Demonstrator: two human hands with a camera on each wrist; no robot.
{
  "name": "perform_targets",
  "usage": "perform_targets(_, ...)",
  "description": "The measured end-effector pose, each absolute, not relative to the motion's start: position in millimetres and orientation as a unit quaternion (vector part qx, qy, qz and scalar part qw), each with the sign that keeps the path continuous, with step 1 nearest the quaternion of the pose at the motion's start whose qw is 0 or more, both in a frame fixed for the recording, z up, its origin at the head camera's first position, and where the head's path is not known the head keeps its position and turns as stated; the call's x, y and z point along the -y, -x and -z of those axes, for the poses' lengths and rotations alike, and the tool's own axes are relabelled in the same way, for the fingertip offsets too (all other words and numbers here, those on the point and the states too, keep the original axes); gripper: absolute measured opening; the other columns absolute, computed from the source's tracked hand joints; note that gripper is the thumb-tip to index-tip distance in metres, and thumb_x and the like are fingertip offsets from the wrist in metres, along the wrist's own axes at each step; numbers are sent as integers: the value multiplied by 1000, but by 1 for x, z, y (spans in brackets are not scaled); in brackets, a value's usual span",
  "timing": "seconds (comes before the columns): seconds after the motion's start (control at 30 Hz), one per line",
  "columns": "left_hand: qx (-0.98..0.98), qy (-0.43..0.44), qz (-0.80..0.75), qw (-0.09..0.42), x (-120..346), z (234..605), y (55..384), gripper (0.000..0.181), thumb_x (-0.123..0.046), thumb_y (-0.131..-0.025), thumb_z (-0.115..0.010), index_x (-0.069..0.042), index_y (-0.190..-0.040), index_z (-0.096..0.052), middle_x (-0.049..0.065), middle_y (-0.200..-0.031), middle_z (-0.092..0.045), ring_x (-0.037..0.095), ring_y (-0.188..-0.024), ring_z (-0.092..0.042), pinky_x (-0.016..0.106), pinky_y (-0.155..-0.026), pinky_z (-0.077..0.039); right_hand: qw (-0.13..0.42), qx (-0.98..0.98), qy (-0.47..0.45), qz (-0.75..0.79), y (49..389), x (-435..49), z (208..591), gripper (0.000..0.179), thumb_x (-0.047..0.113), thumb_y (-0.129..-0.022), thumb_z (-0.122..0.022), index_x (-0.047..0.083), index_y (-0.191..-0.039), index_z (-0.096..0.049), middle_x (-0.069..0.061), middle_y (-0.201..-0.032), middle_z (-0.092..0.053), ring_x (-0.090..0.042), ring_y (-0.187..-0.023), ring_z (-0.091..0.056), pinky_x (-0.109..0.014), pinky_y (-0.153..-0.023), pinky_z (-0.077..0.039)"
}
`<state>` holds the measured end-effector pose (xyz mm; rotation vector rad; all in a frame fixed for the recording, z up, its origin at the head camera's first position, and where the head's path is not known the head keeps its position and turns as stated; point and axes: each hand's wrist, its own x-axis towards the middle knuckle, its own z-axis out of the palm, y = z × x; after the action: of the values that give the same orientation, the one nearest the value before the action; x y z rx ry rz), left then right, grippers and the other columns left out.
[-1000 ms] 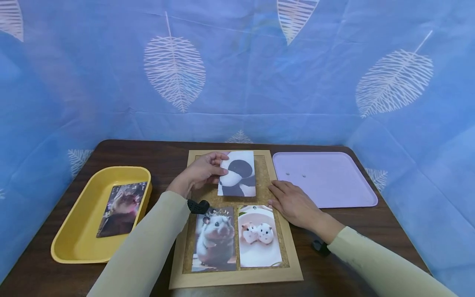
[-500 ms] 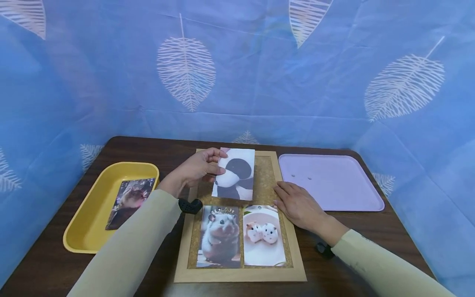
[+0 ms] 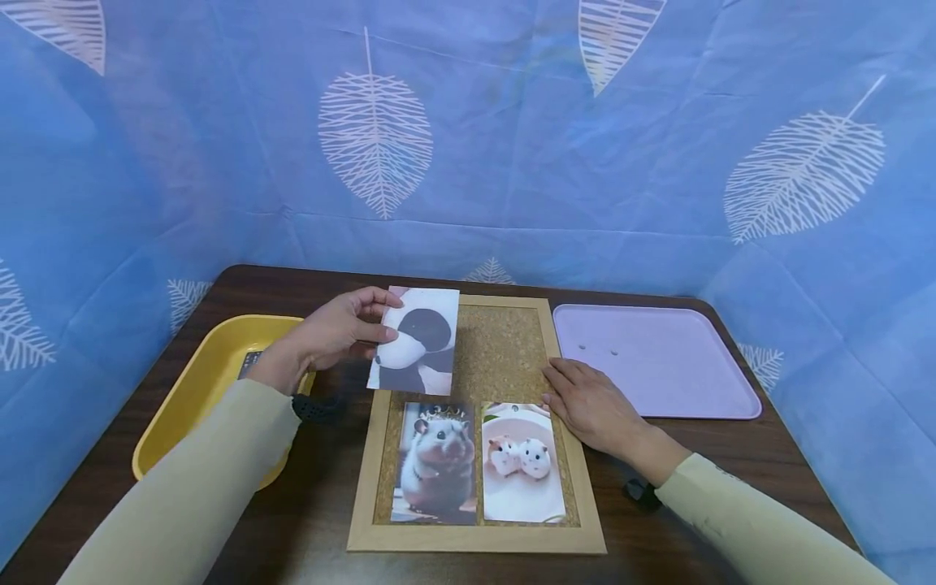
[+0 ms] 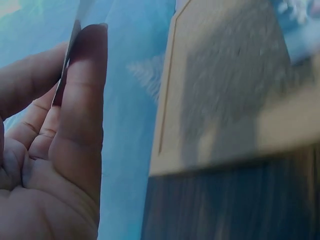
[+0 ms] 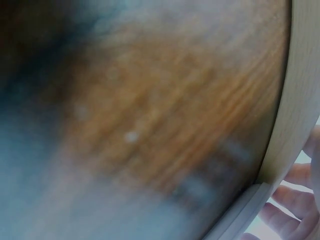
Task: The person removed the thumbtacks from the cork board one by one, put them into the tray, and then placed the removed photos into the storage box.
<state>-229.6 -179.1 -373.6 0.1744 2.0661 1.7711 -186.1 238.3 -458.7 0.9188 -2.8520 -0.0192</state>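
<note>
My left hand [image 3: 332,333] pinches the left edge of a photo card [image 3: 424,345] with a black and white plush-like picture, raised over the upper left of a wood-framed cork board [image 3: 504,345]. Seen edge-on in the left wrist view, the photo card [image 4: 64,65] sits between thumb and fingers. On the board's lower half lie two photo cards: a crowned hamster [image 3: 435,467] and a pair of small white hamster-like figures [image 3: 523,463]. My right hand [image 3: 595,406] rests on the board's right rim, fingers relaxed; its fingers [image 5: 295,200] show partly in the right wrist view.
To the left stands a yellow tray [image 3: 164,414]; my left arm covers most of the photo card inside. A lilac tray [image 3: 658,357] with two tiny pieces lies at the back right. Behind the dark wooden table [image 3: 307,520] hangs a blue leaf-patterned cloth [image 3: 526,162].
My left hand has carried the plush-picture card leftward, from over the cork to the board's left rim. The right hand has stayed at the right rim. The head view has shifted slightly.
</note>
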Motion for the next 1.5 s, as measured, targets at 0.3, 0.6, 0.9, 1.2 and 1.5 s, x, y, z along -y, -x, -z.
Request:
perform_targets(0.3, -778, -58, -593, 200, 251, 356, 211, 54, -6, -101, -71, -8, -149, -46, 10, -131, -54, 16, -85, -63, 34, -72, -60, 77, 949, -307, 10, 185, -241, 459, 52, 30, -110, -56, -7, -146, -57, -27, -152, -55, -44, -141, -53, -58, -115, -46)
perform_targets(0.6, -798, -33, -570, 195, 315, 357, 191, 47, -14, -102, -72, -17, -142, -49, -1, -126, -58, 15, -87, -64, 34, -72, -60, 82, 947, -309, 15, 185, -243, 459, 51, 30, -111, -55, -6, -147, -56, -26, -152, -55, -44, -142, -52, -59, -115, -44)
perform_targets(0.9, -816, -10, -536, 215, 354, 367, 176, 47, -12, -102, -70, -16, -143, -47, 4, -129, -50, 17, -88, -61, 35, -73, -60, 79, 946, -314, 10, 185, -242, 460, 52, 29, -111, -55, -7, -148, -55, -27, -153, -54, -44, -143, -52, -60, -116, -44)
perform_targets(1.2, -816, 7, -522, 247, 371, 373, 172, 44, -12, -102, -70, -16, -140, -48, 3, -124, -53, 20, -83, -59, 36, -73, -57, 66, 946, -317, -2, 185, -241, 459, 57, 34, -110, -56, -8, -149, -53, -27, -156, -51, -45, -145, -49, -61, -116, -43)
perform_targets(1.5, -805, 13, -533, 260, 376, 382, 168, 48, -9, -101, -71, -10, -141, -46, 4, -123, -56, 19, -99, -67, 42, -85, -63, 65, 945, -320, -6, 186, -239, 460, 58, 34, -110, -57, -8, -149, -53, -27, -155, -51, -44, -145, -49, -61, -117, -42)
